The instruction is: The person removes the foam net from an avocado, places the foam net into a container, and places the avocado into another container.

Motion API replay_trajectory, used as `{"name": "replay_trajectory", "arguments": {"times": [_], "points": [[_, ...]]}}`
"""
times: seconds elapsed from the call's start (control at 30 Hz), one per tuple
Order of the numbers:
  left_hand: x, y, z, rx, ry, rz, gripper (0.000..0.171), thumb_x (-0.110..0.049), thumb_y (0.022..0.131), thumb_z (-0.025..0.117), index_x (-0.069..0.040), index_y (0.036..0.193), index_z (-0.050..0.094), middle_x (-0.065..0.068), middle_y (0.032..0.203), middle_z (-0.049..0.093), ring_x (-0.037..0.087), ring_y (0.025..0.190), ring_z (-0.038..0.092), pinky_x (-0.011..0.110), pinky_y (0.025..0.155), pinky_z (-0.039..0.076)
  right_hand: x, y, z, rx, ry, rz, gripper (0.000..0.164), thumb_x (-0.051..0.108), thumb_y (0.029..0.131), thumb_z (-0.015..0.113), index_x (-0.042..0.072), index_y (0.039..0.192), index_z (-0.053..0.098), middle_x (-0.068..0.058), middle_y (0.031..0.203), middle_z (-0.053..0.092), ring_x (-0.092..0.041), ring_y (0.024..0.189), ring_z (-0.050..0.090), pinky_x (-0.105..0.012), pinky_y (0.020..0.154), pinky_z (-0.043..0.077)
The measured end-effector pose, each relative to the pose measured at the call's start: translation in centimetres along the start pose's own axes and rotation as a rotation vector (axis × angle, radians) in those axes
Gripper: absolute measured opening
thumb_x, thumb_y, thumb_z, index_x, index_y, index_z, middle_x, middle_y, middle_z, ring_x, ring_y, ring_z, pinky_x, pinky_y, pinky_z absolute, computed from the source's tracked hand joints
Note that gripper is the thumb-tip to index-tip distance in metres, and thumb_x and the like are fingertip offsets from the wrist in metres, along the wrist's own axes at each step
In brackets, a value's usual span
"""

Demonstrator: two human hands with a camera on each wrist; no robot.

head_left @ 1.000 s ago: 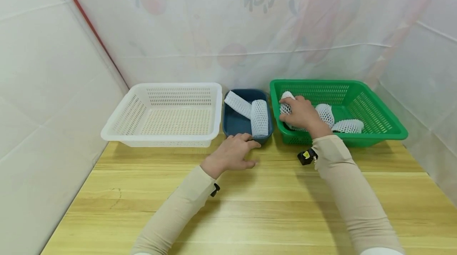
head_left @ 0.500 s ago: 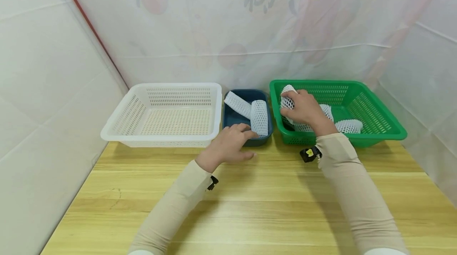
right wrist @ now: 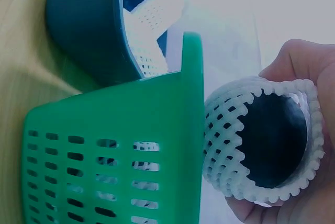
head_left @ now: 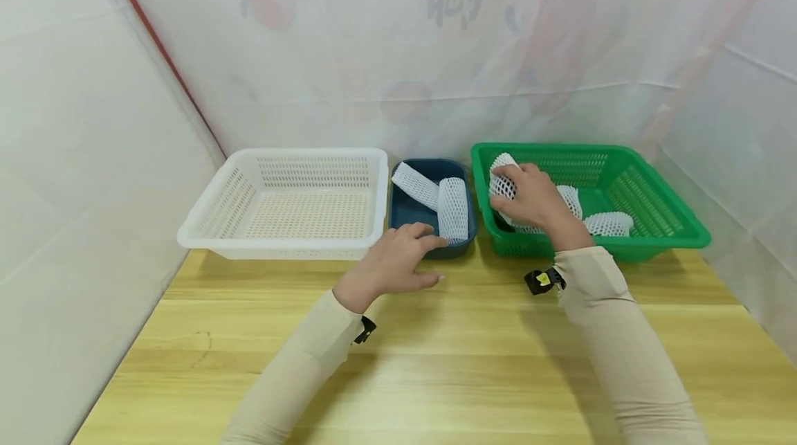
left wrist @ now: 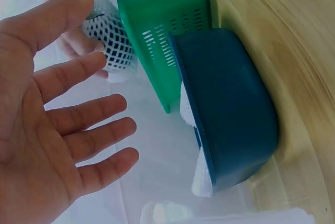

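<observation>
My right hand (head_left: 531, 197) grips a white foam net sleeve (right wrist: 227, 140) at the left end of the green basket (head_left: 669, 203). Inside the sleeve's mouth shows a smooth dark round thing (right wrist: 275, 140), whose kind I cannot tell. More white netted pieces (head_left: 609, 224) lie in that basket, partly behind the hand. My left hand (head_left: 392, 259), fingers spread and holding nothing, hovers by the front of the small dark blue bin (head_left: 413, 213). Two flat foam net sleeves, one slanting (head_left: 416, 186) and one lengthwise (head_left: 453, 210), lie in the bin.
A white perforated basket (head_left: 283, 244) stands left of the blue bin. All three containers stand in a row along the back of the wooden table (head_left: 448, 362). White sheeting (head_left: 349, 50) hangs behind them and along both sides.
My right hand has raised the netted piece a little within the green basket and tilted it. The left hand has shifted slightly left, with its thumb spread wider.
</observation>
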State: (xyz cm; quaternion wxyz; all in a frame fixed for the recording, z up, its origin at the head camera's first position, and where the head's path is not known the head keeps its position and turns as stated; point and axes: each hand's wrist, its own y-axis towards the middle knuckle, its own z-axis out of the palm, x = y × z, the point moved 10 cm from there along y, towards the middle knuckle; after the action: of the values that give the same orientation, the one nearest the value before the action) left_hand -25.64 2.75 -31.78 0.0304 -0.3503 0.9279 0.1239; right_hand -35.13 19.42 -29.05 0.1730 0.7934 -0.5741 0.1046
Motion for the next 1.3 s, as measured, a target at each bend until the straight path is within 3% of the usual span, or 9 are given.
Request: {"name": "replay_trajectory", "arguments": {"times": [0.3,0.57,0.87,1.3], "points": [[0.3,-1.0,-0.4,-0.053,-0.047,0.031,0.044,-0.037,0.083,0.068,-0.012,0.119,0.063,0.013,0.120,0.055,0.026,0.108,0.052,0.041,0.084,0.046,0.5,-1.1,-0.3,-0.062,0.015,-0.042,0.050,0.024,0.087,0.055,0.008,0.134,0.047,-0.028,0.137,0.033,-0.049,0.122,0.028,-0.063,0.093,0.026],[0.6,-2.0,-0.1,-0.079,-0.045,0.052,0.043,-0.034,0.084,0.068,-0.008,0.118,0.063,0.015,0.118,0.056,0.027,0.107,0.053,0.041,0.086,0.044,2.4,-2.3,-0.6,-0.111,0.039,-0.106,0.049,0.022,0.086,0.056,0.009,0.132,0.049,-0.028,0.137,0.032,-0.050,0.122,0.029,-0.064,0.091,0.027],[1.3,-3.1,0.2,-0.098,-0.076,0.040,0.042,-0.031,0.083,0.069,-0.007,0.117,0.063,0.012,0.114,0.058,0.025,0.101,0.055,0.037,0.077,0.049,3.3,-3.2,-0.6,-0.134,0.011,-0.147,0.053,0.021,0.085,0.057,0.011,0.136,0.046,-0.029,0.136,0.033,-0.050,0.121,0.031,-0.065,0.088,0.030],[1.7,-4.3,0.4,-0.109,-0.093,0.028,0.044,-0.028,0.081,0.072,-0.006,0.118,0.062,0.011,0.112,0.059,0.024,0.102,0.054,0.037,0.082,0.047,4.3,-4.3,0.1,-0.151,0.078,-0.214,0.039,0.015,0.085,0.054,0.014,0.123,0.058,-0.031,0.141,0.024,-0.050,0.123,0.030,-0.065,0.086,0.032]]}}
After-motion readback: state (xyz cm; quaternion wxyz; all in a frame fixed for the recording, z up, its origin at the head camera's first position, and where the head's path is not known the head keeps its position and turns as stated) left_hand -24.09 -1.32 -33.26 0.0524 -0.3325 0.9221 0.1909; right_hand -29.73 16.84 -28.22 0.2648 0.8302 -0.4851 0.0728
